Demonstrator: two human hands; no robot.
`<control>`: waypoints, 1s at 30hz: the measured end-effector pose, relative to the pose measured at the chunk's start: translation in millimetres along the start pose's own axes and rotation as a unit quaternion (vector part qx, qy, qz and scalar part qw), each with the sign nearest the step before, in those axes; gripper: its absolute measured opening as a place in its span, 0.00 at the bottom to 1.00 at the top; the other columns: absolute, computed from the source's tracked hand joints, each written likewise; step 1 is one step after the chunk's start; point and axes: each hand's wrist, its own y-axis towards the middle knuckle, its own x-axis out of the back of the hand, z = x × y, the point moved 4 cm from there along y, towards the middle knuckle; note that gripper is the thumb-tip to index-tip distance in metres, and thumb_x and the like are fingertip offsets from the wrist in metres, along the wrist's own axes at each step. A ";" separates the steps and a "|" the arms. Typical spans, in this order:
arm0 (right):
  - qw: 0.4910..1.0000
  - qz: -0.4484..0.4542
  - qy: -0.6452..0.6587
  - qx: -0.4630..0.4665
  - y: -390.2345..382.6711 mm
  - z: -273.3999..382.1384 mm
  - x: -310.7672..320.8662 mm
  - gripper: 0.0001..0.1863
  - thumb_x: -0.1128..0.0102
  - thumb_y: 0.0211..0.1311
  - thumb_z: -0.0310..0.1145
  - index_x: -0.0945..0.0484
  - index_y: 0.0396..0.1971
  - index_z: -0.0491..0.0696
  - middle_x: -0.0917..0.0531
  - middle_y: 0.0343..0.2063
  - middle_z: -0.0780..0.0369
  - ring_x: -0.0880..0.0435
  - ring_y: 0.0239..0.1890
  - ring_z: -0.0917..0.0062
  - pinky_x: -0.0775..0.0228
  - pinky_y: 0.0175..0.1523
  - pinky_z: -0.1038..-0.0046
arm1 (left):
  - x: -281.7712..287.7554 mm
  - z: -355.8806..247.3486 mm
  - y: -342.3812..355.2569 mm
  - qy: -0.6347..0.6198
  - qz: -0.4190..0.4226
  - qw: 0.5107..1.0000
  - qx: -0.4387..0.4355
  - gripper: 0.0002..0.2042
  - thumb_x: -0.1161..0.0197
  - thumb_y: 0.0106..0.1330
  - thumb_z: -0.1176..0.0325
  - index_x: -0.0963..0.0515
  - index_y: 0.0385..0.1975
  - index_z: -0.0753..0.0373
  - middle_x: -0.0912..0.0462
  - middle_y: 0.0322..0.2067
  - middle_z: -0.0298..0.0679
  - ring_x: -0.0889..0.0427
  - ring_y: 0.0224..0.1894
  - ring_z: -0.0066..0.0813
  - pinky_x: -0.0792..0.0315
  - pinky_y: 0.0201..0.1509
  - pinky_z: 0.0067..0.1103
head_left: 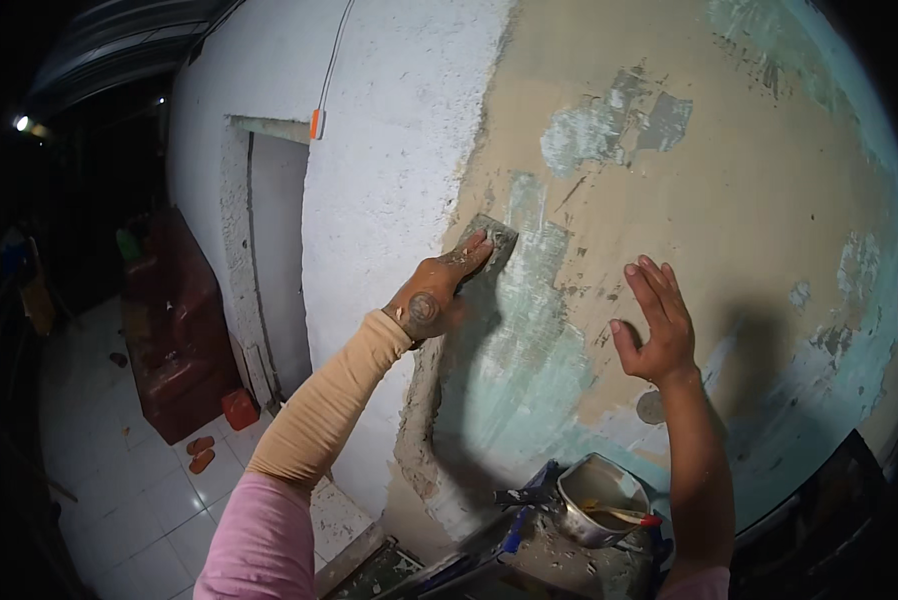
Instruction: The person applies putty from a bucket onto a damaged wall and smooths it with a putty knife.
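Observation:
My left hand (434, 295), in a tan arm sleeve, is closed around a flat grey scraper (499, 237) caked with plaster. The thumb lies along the blade, which is against the wall where the beige coat meets pale green patches; the handle is hidden in my fist. My right hand (657, 325) is held up before the beige wall (659, 230), fingers stretched and nothing in them. Whether its palm touches the wall I cannot tell. Below it stands a pale open container (581, 530) with a red-tipped brush (624, 516) lying across it.
A white wall (399, 100) with a doorway (279, 250) runs off to the left, an orange box (317, 124) fixed beside it. Dark red furniture (174, 330) and orange sandals (201, 455) are on the tiled floor (134, 510). The container rests on a cluttered stand (549, 568).

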 end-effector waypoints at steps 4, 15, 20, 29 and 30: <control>1.000 -0.007 -0.007 0.006 -1.5 -2.2 3.2 0.33 0.38 0.49 0.33 0.30 0.60 0.44 0.22 0.54 0.53 0.27 0.61 0.58 0.41 0.68 0.54 | -36.1 6.3 -46.4 -0.016 0.000 0.999 0.044 0.44 0.42 0.44 0.86 0.41 0.69 0.59 0.45 0.69 0.53 0.36 0.66 0.51 0.31 0.65 0.31; 1.000 -0.016 -0.004 0.007 -0.9 -0.8 0.6 0.34 0.37 0.48 0.33 0.30 0.60 0.43 0.24 0.54 0.51 0.27 0.61 0.57 0.41 0.68 0.53 | -68.7 14.9 -108.6 0.005 0.038 0.997 0.068 0.45 0.45 0.42 0.85 0.43 0.70 0.58 0.45 0.70 0.48 0.21 0.49 0.57 0.20 0.49 0.35; 1.000 -0.027 -0.003 -0.015 1.8 -0.1 2.8 0.33 0.37 0.48 0.32 0.29 0.59 0.44 0.23 0.54 0.51 0.26 0.60 0.57 0.40 0.67 0.53 | -98.0 -18.0 -130.2 -0.096 -0.024 0.988 0.118 0.43 0.47 0.45 0.86 0.42 0.69 0.60 0.42 0.68 0.53 0.38 0.68 0.53 0.38 0.70 0.33; 0.901 0.192 0.311 -0.234 -20.7 117.0 -5.1 0.27 0.38 0.59 0.37 0.28 0.56 0.39 0.18 0.44 0.49 0.19 0.50 0.56 0.27 0.56 0.63 | -80.6 -108.8 -188.4 -0.483 -0.098 0.783 0.381 0.37 0.47 0.57 0.85 0.48 0.71 0.67 0.41 0.69 0.52 0.31 0.64 0.38 0.25 0.54 0.23; 0.860 0.221 0.365 -0.278 -22.0 141.7 -5.0 0.28 0.38 0.60 0.39 0.28 0.56 0.38 0.18 0.43 0.47 0.18 0.49 0.56 0.26 0.53 0.63 | -74.9 -113.3 -175.8 -0.488 -0.105 0.789 0.358 0.35 0.48 0.61 0.80 0.48 0.71 0.66 0.43 0.70 0.51 0.35 0.66 0.38 0.34 0.62 0.26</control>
